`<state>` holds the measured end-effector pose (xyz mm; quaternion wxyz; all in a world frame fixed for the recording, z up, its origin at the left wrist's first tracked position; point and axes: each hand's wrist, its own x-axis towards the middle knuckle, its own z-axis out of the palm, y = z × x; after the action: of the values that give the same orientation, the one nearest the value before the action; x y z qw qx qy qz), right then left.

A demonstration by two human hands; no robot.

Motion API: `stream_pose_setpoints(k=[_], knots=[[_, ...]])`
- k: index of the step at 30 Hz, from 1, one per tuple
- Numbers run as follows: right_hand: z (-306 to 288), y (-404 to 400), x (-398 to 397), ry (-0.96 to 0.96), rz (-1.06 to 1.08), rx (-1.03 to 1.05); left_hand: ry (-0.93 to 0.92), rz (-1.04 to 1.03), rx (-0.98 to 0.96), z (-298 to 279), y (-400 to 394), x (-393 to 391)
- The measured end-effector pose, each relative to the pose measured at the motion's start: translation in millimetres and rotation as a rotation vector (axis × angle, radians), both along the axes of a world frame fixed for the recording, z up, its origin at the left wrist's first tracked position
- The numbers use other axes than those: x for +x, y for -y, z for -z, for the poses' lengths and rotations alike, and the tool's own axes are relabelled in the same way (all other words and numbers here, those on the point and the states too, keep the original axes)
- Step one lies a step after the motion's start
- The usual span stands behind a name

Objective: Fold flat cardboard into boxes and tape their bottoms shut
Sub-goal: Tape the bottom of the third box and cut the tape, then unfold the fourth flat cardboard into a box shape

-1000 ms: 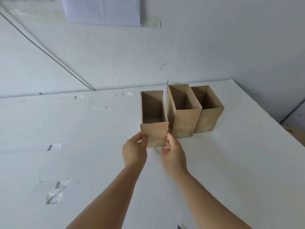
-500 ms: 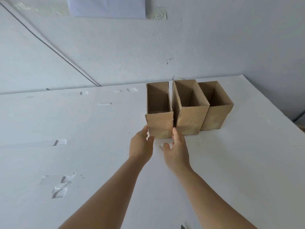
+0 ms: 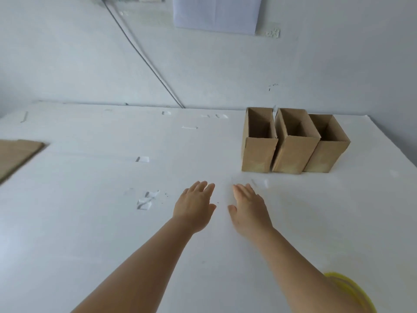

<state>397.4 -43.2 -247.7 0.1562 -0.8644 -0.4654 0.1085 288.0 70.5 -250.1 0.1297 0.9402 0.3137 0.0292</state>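
Note:
Three brown cardboard boxes stand upright and open-topped in a row at the back right of the white table (image 3: 90, 222): the left box (image 3: 258, 154), the middle box (image 3: 293, 153) and the right box (image 3: 325, 155). They touch side by side. My left hand (image 3: 194, 206) and my right hand (image 3: 250, 206) hover above the table in front of the boxes, fingers straight, holding nothing. Both are well apart from the left box. Flat brown cardboard (image 3: 15, 157) lies at the table's left edge.
Bits of clear tape (image 3: 145, 199) stick to the table left of my hands, with more scraps further back. A yellow round object (image 3: 354, 292) shows at the bottom right under my right arm. A grey cable (image 3: 144, 57) runs down the wall behind.
Both hands have let go of the left box and drawn back toward me. The box stays in the row. My view has swung left, bringing the flat cardboard into sight.

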Motion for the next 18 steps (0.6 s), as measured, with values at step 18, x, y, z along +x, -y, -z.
stream_pose_setpoints(k=[18], knots=[[-37, -65, -341, 0.015, -0.353, 0.027, 0.05, -0.271, 0.13, -47, -23, -386]])
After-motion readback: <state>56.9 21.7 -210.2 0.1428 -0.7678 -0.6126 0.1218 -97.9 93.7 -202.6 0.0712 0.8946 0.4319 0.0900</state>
